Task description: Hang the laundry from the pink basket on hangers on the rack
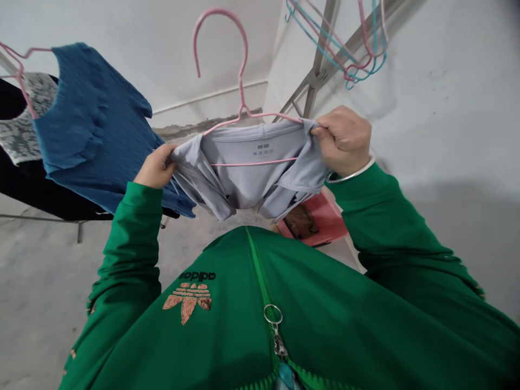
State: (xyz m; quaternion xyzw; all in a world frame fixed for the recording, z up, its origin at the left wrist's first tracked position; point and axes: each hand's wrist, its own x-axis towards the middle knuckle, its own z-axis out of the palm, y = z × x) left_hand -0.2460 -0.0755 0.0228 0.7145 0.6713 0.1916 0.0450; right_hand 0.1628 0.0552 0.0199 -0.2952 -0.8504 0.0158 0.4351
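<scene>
A light grey shirt hangs on a pink hanger in front of me, stretched wide at the shoulders. My left hand is closed on its left shoulder, thumb and fingers pinching the cloth. On the other side my right hand grips the right shoulder in a fist, a bracelet at the wrist. The hanger's hook points up and hangs on nothing. Its lower bar crosses inside the open neckline, below the printed label.
At the left a blue dress hangs on another pink hanger, beside dark and patterned clothes. Several pink and blue hangers hang from a metal rack at upper right. A pink basin holding something brown sits below the shirt.
</scene>
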